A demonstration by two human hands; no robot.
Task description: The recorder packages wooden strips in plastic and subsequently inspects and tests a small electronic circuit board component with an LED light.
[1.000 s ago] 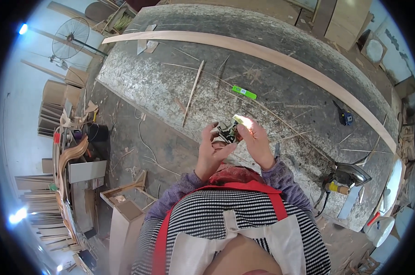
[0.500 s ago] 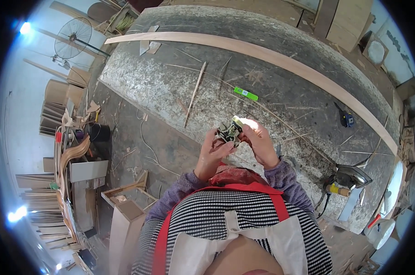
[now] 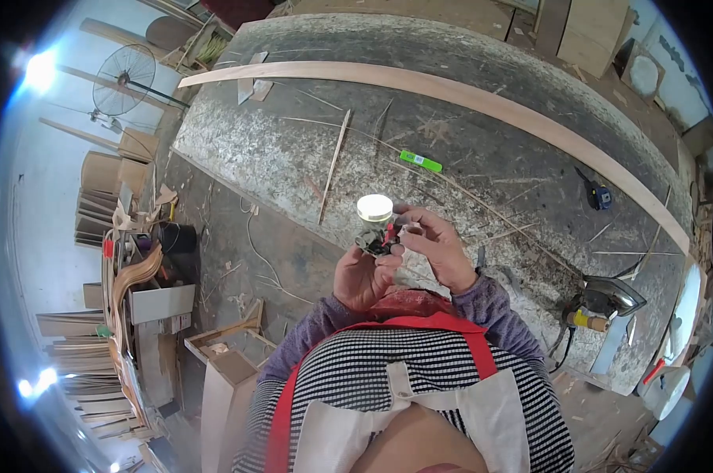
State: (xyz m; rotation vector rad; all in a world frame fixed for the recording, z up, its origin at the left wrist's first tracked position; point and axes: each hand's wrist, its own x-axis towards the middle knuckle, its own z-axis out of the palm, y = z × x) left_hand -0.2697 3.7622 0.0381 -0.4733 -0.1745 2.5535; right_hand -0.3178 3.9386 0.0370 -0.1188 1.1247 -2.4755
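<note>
Lengthwise, the device (image 3: 370, 242) points its bright end (image 3: 374, 208) forward.

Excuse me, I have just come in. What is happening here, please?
A person stands at a worn table. The left hand holds a small dark device; the right hand's fingertips are close against it. A bright round disc shows at its far end. Beyond lie a green strip and a long wooden board; an iron is at the right.

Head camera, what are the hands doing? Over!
Left hand holds small dark device; right hand at its side. Round end bright white. Green bar beyond, untouched.
</note>
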